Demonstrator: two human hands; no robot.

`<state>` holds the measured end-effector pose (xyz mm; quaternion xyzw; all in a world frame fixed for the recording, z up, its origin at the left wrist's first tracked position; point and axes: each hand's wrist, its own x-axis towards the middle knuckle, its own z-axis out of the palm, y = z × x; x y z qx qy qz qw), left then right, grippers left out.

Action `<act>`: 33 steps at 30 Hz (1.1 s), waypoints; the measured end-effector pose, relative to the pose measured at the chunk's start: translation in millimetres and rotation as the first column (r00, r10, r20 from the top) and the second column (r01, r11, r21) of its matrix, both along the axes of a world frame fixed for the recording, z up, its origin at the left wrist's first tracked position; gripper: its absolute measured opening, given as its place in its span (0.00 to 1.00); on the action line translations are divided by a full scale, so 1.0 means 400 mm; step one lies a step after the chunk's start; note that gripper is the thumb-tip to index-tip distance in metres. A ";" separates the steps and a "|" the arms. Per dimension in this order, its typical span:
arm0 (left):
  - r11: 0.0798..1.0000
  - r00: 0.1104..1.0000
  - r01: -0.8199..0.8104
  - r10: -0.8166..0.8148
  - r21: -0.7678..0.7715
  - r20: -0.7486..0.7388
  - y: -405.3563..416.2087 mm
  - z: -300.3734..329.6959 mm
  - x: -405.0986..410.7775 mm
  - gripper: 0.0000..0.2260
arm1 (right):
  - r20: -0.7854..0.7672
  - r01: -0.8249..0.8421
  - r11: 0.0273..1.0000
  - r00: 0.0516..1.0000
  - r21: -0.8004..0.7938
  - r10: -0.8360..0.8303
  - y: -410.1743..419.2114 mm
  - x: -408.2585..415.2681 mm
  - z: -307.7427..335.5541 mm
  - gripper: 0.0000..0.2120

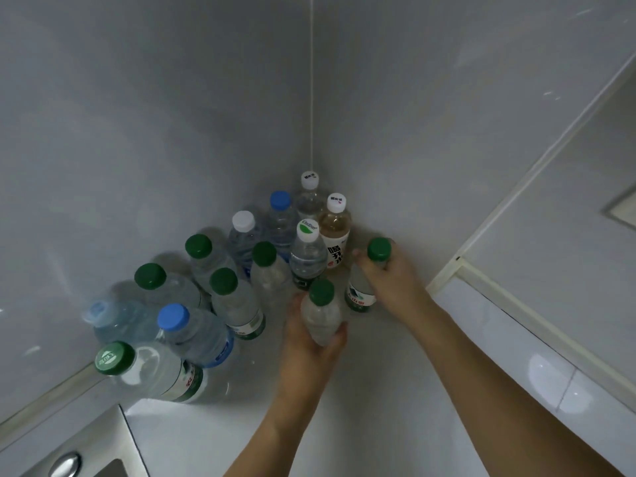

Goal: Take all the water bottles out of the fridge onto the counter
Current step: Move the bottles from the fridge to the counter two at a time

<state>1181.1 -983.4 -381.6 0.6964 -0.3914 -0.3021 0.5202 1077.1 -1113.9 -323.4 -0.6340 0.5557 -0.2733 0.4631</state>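
Observation:
Several water bottles with green, blue and white caps stand grouped in the corner of the white counter [361, 390]. My left hand [309, 346] grips a green-capped clear bottle [321, 311] by its body, upright, at the front of the group. My right hand [395, 277] holds another green-capped bottle [361, 290] with a green label, just right of the first and close to the wall. A white-capped bottle of yellowish drink [335, 232] stands behind them. The fridge is out of view.
Grey walls meet in a corner behind the bottles. A sink edge with a metal fitting [65, 464] sits at the lower left. A white ledge [516, 339] runs along the right. Bare counter lies in front of the bottles, under my forearms.

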 end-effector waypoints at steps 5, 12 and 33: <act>0.986 0.998 -0.047 0.052 0.159 -0.024 0.023 -0.086 -0.005 0.27 | -0.046 0.025 0.963 0.999 0.268 -0.013 -0.009 -0.018 -0.003 0.24; 0.986 0.989 -0.132 0.139 0.107 -0.058 -0.024 -0.128 -0.037 0.28 | 0.019 0.044 0.975 0.999 0.217 -0.049 -0.028 0.020 -0.026 0.23; 0.983 0.966 -0.185 0.185 0.013 -0.179 -0.147 -0.188 -0.039 0.24 | 0.183 -0.090 0.859 0.983 0.504 -0.004 -0.056 0.023 -0.013 0.31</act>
